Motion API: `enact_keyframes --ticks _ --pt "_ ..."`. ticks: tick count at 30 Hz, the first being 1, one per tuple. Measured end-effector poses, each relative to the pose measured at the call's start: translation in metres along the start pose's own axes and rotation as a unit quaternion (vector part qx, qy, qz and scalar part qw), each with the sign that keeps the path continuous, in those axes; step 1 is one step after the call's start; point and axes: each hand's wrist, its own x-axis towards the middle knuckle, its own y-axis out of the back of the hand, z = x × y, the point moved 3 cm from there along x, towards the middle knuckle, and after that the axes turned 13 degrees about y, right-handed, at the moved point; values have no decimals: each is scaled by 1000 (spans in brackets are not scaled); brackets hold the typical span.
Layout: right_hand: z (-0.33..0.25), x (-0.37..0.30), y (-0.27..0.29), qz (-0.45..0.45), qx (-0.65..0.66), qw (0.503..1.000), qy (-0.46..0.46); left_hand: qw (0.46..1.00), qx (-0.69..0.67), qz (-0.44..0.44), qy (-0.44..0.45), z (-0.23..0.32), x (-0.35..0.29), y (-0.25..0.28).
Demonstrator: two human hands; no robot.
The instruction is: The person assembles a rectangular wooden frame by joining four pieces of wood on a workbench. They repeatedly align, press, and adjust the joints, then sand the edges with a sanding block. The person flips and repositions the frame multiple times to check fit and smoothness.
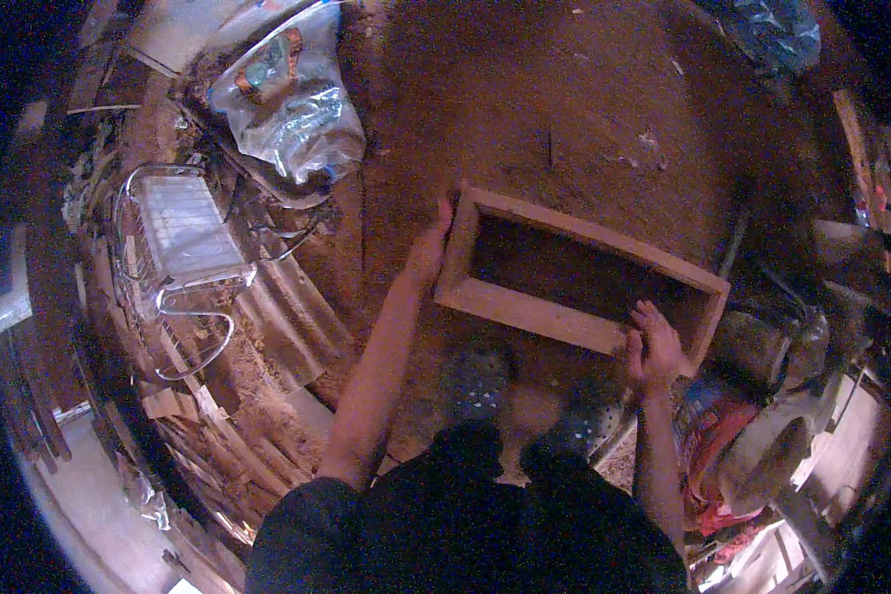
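A rectangular wooden frame (pixel 554 315), its middle see-through or dark inside, is in front of me at a slant, its right end nearer to me. My left hand (pixel 434 238) grips its left end from outside, and its fingers are partly hidden by the wood. Over the near rail, close to the right corner, my right hand (pixel 655 346) holds the frame with its fingers reaching above the inner edge. Below the frame, my feet in dark shoes with light dots show on the brown floor.
A metal-framed chair or rack (pixel 188 226) with a pale panel lies at left among wood boards and corrugated sheet (pixel 287 317). Beyond it is a clear plastic bag (pixel 302 124). Red cloth (pixel 718 445) and a round pale object (pixel 767 460) are at right. A bluish plastic bag (pixel 777 35) lies far right.
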Motion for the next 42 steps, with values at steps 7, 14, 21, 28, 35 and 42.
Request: enact_keyframes --ticks 7,14,21,28,35,42 --pt "-3 -2 1 15 -6 1000 12 991 -111 -35 68 -87 -40 17" --pt "-7 0 4 -19 -8 999 -32 983 -10 -35 -180 14 28 -7" --pt "-9 -3 2 21 -29 999 28 988 -86 -49 -123 -12 -3 -7" --pt "-9 -2 2 26 -22 999 27 992 -98 34 -76 -78 -23 14" --pt "-7 -3 2 26 -14 999 38 982 29 128 -136 2 -15 0" --pt "-8 -3 2 27 -19 999 36 993 -17 67 -94 -52 -7 14"
